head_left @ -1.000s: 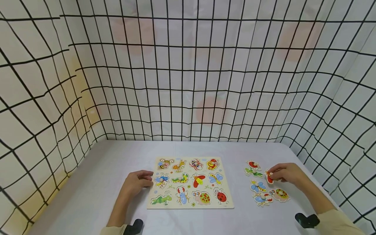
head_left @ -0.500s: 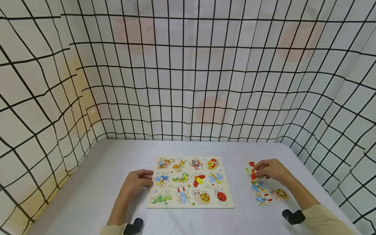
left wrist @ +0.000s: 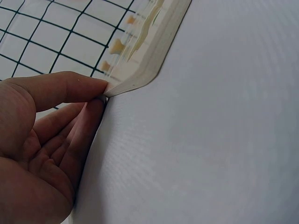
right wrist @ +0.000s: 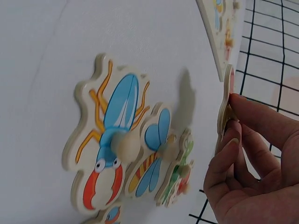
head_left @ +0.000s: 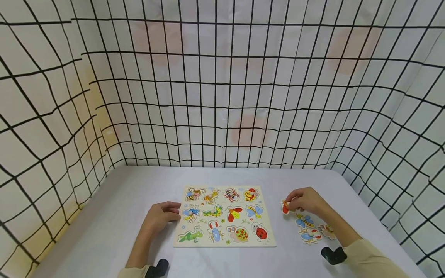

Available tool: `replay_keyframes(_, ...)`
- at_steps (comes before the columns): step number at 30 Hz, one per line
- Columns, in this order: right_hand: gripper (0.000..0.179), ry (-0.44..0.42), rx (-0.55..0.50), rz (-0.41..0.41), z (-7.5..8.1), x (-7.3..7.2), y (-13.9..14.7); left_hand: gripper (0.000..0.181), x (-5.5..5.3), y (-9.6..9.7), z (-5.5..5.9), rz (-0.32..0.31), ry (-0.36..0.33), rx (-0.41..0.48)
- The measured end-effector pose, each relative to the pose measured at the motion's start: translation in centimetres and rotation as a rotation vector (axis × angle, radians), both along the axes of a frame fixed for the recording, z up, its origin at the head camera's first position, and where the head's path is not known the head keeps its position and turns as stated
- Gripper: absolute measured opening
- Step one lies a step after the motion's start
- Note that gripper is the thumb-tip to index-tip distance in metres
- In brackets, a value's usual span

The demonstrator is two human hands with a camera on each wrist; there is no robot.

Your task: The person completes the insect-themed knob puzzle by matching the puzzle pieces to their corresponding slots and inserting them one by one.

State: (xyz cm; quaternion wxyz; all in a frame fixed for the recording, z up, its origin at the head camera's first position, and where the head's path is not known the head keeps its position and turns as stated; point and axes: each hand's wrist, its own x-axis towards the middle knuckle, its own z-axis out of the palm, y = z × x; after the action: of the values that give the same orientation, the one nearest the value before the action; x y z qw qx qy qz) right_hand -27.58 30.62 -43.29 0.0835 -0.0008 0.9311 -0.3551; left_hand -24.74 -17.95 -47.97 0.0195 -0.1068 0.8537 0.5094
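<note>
My right hand (head_left: 307, 200) pinches a red-winged insect puzzle piece (head_left: 285, 207) by its knob, between thumb and fingertips. In the right wrist view this piece (right wrist: 227, 98) is seen edge-on, raised above the white tabletop. The puzzle board (head_left: 222, 244) lies flat to its left, its cutouts printed with matching insects. At the board's left edge is my left hand (head_left: 160, 218); in the left wrist view its thumb and a fingertip meet at the board's rounded corner (left wrist: 145, 77), holding the edge.
Right of the board lie loose knobbed pieces: a blue-winged bee (head_left: 305, 221), a blue beetle with red pincers (head_left: 309, 235) and a partly hidden snail (head_left: 326, 231). A grasshopper piece (right wrist: 180, 172) shows behind them. Black wire grid (head_left: 222, 104) encloses the white table (head_left: 222, 262).
My right hand has carried the red-winged piece leftward from among the loose pieces, to a spot between them and the board. My left hand stays at the board's edge.
</note>
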Motion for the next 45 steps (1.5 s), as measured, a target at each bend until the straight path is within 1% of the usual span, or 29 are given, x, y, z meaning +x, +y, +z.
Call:
replay_keyframes(4,0.022,-0.004,0.006,-0.015,0.2,-0.1,-1.1,0.037,0.0,0.0,-0.1,-0.003,-0.002,0.004)
replay_keyframes(8,0.022,-0.008,-0.013,-0.016,0.2,-0.3,-2.2,0.037,-0.1,0.0,-0.2,-0.001,0.003,-0.003)
replay_keyframes(16,0.017,-0.016,-0.025,0.018,-0.5,-0.9,-4.1,0.037,-0.1,0.0,-0.2,-0.006,0.003,-0.004)
replay_keyframes(19,0.016,-0.014,-0.021,0.021,-0.6,-0.9,-4.9,0.037,-0.1,0.0,-0.2,-0.007,0.001,-0.007)
replay_keyframes(23,0.016,-0.018,-0.046,0.015,-0.5,-0.7,-6.3,0.037,-0.1,-0.1,-0.2,-0.005,0.004,-0.011)
replay_keyframes(29,0.015,-0.009,-0.072,0.051,-0.5,-0.8,-8.1,0.037,-0.1,0.0,-0.1,-0.005,0.005,-0.022)
replay_keyframes(36,0.012,-0.005,-0.089,0.065,-0.9,-1.0,-10.1,0.037,-0.1,-0.1,-0.1,-0.005,0.001,-0.023)
replay_keyframes(45,0.01,0.028,-0.064,0.125,-1.5,-0.9,-12.7,0.037,0.0,0.0,0.1,-0.006,0.001,-0.021)
